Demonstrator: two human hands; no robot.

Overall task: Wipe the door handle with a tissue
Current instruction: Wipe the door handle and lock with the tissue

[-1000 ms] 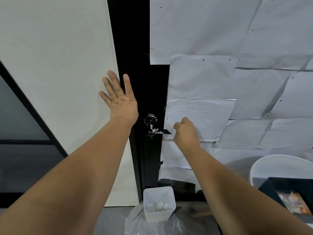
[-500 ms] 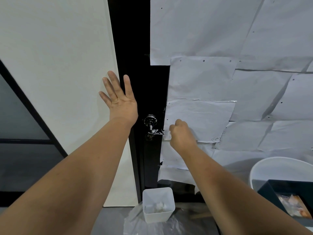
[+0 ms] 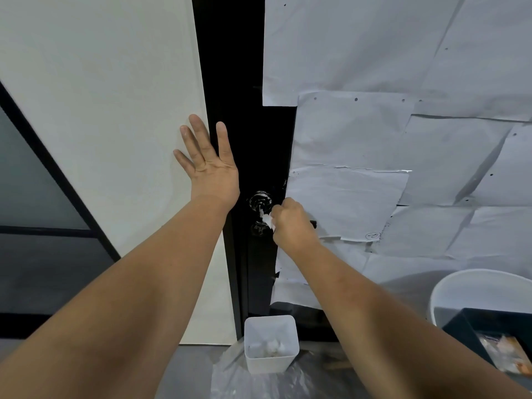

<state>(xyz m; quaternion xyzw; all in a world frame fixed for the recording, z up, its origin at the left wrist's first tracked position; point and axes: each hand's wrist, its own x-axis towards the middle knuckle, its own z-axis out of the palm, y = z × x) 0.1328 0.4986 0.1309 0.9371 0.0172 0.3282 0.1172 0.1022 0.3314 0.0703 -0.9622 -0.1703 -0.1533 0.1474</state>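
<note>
As we look down from the head camera, we see the left hand (image 3: 211, 165) laid flat with its fingers straight and spread, the palm against the white wall panel (image 3: 100, 110) and the index finger and thumb reaching over the black door frame (image 3: 230, 67). Just right of that wrist sits the round, shiny dark door handle (image 3: 260, 200), streaked with white smears, mounted on the black door edge. The right hand (image 3: 290, 223) is curled around the lever part of the handle; its grip pinches a small crumpled white tissue (image 3: 267, 219), which peeks out at the thumb side and touches the handle just below the round rosette. A short black tip of the lever shows past the right side of the hand. The door to the right is covered with overlapping sheets of white paper (image 3: 374, 154), some with small dark holes.

Lower down, on the floor, a white square plastic bin (image 3: 270, 361) holds crumpled white wads and stands on clear plastic sheeting (image 3: 250, 384). At the lower right we see a white round bucket (image 3: 475, 289) and, in front of it, a dark blue box (image 3: 472, 326) with packets inside.
</note>
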